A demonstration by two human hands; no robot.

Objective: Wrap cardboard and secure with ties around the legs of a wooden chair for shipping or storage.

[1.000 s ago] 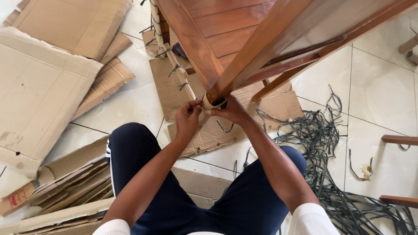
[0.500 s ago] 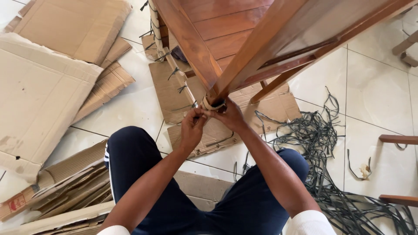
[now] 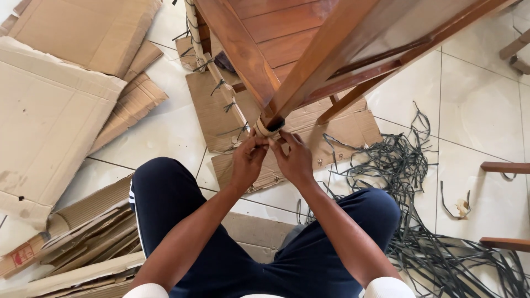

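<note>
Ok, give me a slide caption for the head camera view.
Both hands, left hand and right hand, pinch a cardboard wrap on a wooden chair leg.

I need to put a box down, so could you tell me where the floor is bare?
Bare tile lies between the big cardboard sheets and the cardboard under the chair leg. More bare tile lies above the strap tangle. It is crowded around both hands.

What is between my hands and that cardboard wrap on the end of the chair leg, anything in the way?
Nothing visible. Both the left hand and the right hand are already at the cardboard wrap on the end of the wooden leg, fingertips right against it. The black straps lie off to the right on the floor, away from the hands.
</note>
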